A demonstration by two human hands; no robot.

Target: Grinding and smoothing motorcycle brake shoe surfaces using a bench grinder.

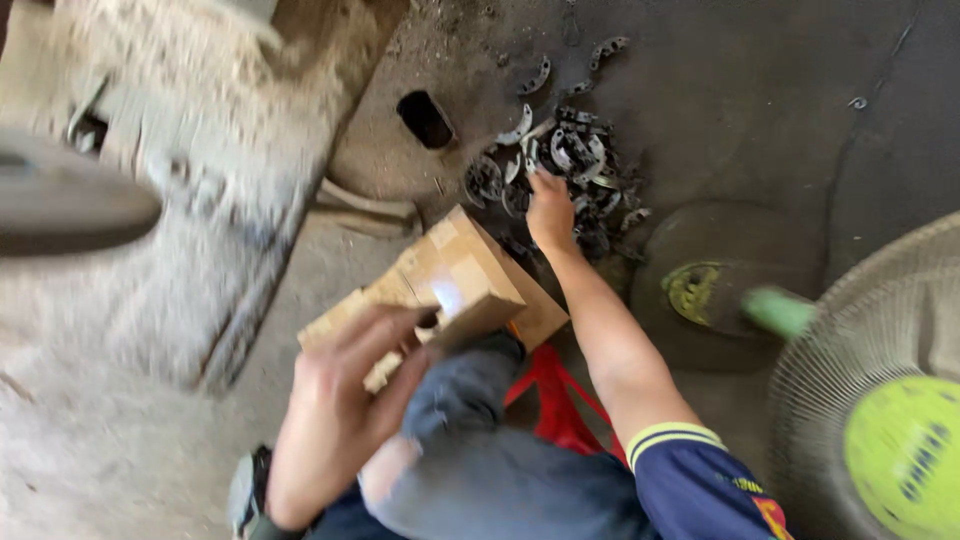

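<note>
My left hand point(345, 400) grips a stack of tan, taped cardboard-like blocks point(455, 280) that rests on my knee. My right hand point(550, 212) reaches forward, its fingers down in a heap of curved dark metal pieces point(565, 165) on the floor. Whether its fingers hold one of the pieces is hidden. My knee in grey trousers point(470, 390) sits under the blocks.
A fan with a green hub point(900, 450) stands at the right, its round dark base point(720, 290) close to the heap. A rectangular hole point(426, 118) opens in the floor behind. A dusty concrete slab point(180, 200) lies left. A red strap point(555, 400) hangs by my leg.
</note>
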